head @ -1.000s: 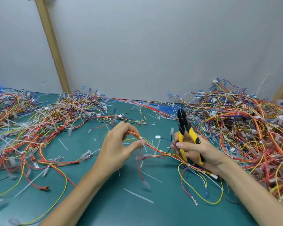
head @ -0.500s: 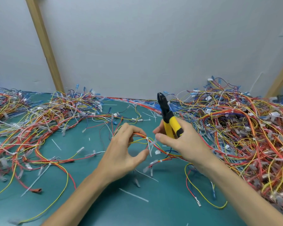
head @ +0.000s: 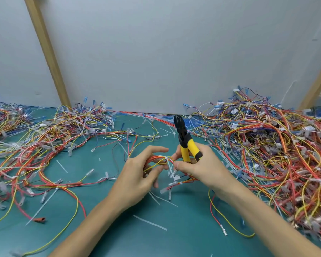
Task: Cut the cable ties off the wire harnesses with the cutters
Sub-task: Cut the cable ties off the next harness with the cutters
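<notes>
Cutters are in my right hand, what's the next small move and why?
Probably tip the cutters in the right hand down to the white cable tie: their nose points up, away from it, while the left hand holds the orange-yellow bundle with the tie exposed.

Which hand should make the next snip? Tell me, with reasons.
Right. The right hand grips the cutters close beside the white cable tie, tips pointing up; the left hand holds the wire harness and has no tool.
</notes>
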Demonstrator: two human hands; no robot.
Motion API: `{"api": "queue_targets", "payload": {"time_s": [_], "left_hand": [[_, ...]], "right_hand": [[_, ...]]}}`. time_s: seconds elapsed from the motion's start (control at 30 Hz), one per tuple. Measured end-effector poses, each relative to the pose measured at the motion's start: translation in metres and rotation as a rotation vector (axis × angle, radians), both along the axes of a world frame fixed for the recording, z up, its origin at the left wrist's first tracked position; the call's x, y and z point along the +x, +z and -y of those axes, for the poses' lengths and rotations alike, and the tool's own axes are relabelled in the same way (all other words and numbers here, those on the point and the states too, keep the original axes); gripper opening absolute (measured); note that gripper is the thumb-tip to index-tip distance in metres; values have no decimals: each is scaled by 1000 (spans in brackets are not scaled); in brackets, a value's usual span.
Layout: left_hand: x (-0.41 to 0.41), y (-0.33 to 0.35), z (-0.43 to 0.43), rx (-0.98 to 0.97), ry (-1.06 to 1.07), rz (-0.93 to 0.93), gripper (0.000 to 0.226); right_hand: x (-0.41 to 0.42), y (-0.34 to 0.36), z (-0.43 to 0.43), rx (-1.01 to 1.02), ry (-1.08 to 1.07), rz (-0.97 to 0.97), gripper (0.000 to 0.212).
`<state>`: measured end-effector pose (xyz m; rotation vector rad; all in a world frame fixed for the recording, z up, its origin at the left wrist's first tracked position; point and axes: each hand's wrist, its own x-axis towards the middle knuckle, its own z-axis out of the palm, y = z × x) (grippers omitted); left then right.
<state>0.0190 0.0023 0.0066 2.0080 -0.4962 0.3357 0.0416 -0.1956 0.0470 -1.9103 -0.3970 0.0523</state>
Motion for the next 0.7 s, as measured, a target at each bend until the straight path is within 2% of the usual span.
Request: {"api": "queue_targets", "payload": {"time_s": [0.33, 0.4, 0.47, 0.57, 0.7], "left_hand": [[4, 2, -2, -116, 7, -128, 9], [7, -1, -3, -89, 29, -124, 5], [7, -2, -3, -54, 75, -103, 2], [8, -2, -4, -36, 144, -89, 9], [12, -6, -6, -55, 223, -179, 29]], "right_hand": [[3, -4, 2, -66, 7, -9, 15], [6, -4, 4, -179, -68, 31, 17], [9, -3, 9, -346, -144, 122, 28], [11, 2, 18, -560, -192, 277, 35], [13, 7, 27, -756, -212, 441, 31]]}}
